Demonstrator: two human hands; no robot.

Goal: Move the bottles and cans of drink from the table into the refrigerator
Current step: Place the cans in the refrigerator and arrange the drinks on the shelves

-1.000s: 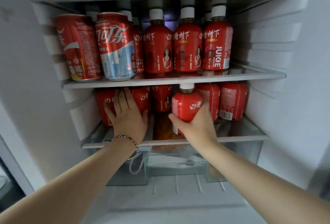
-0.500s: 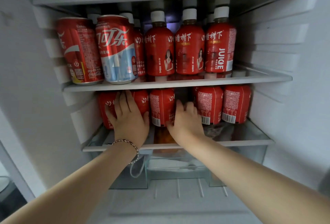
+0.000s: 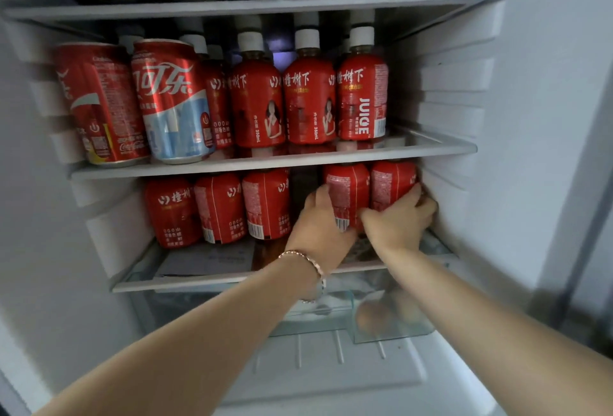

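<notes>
Bottles on lower glass shelf point(image 3: 199, 283) of refrigerator point(image 3: 464, 203). Left hand point(image 3: 318, 229) curled round inner bottle point(image 3: 348, 190), right hand point(image 3: 398, 221) round outer bottle point(image 3: 393, 183) next to the side wall. Probably squaring the pair into line with three bottles point(image 3: 219, 208) alongside, a gap between. Smooth cylindrical plastic, glossy red shrink sleeves; ribbed white walls. Cans point(image 3: 169, 103) upright on upper shelf point(image 3: 265, 161), packed close to save room.

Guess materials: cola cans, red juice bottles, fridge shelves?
Cola cans: likely aluminium, glossy print; a silvery rim shows at the base. Juice bottles: probably clear plastic under a glossy red sleeve, brown liquid visible at the neck; matte white caps, likely plastic. Shelves: seemingly clear glass with pale plastic front trim; red reflects in or shows through the panel.
</notes>
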